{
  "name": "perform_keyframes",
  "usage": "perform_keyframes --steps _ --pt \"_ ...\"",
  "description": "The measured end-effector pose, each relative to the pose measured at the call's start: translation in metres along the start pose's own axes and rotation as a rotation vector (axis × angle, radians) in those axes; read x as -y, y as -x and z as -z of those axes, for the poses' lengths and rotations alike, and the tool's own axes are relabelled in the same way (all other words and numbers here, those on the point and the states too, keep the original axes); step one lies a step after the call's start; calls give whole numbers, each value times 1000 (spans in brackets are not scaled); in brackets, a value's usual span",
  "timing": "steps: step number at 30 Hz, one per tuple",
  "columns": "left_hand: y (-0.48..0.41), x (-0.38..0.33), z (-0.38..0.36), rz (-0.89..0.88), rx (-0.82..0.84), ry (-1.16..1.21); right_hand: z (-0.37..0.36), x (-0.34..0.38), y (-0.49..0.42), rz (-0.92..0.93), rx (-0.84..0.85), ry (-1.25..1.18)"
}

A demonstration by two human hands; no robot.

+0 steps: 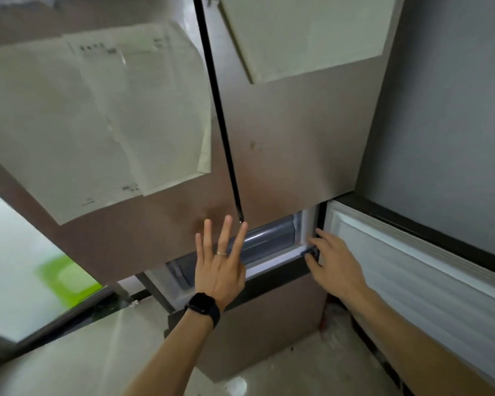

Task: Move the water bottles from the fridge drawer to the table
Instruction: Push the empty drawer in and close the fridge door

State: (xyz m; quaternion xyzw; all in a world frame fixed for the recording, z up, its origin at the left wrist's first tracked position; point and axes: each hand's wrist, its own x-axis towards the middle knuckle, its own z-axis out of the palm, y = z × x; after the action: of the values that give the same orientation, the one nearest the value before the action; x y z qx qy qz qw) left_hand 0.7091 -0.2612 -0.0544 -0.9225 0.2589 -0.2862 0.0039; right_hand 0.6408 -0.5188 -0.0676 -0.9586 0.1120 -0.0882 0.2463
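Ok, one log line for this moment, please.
stage: at drawer, partly open | left hand: open, over gap | right hand: fingers at drawer rim, grip unclear | bottles: none visible

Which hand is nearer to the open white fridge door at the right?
Right. The right hand is just beside the inner edge of the door; the left hand is farther left, spread before the drawer.

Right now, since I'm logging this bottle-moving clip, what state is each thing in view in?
upper fridge doors: shut, with papers stuck on.
fridge drawer: pulled partly out, contents hidden.
white-lined door: swung open.
left hand: open, fingers spread, holding nothing.
right hand: fingertips at drawer's edge, grip unclear.
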Motion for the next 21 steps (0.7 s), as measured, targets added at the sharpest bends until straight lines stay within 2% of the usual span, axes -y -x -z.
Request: perform_keyframes --steps 3,6,8,10,13,16,21 --pt "-40 -23 18 -128 -44 29 58 -26 10 -56 -226 -12" --pt "-80 -56 36 -220 -74 78 104 -59 9 -131 -288 47" --pt "-104 -75 42 -259 -58 78 127 -79 5 -232 -213 104" --pt "-124 -87 41 -271 -9 57 140 -102 5 -366 -71 187" --pt "-141 -95 33 -204 62 33 136 -130 20 -481 81 334" --pt "-145 -93 24 -166 85 14 129 -131 27 -484 52 366" --pt "-150 -83 18 -201 127 -31 124 -116 32 -497 51 354"
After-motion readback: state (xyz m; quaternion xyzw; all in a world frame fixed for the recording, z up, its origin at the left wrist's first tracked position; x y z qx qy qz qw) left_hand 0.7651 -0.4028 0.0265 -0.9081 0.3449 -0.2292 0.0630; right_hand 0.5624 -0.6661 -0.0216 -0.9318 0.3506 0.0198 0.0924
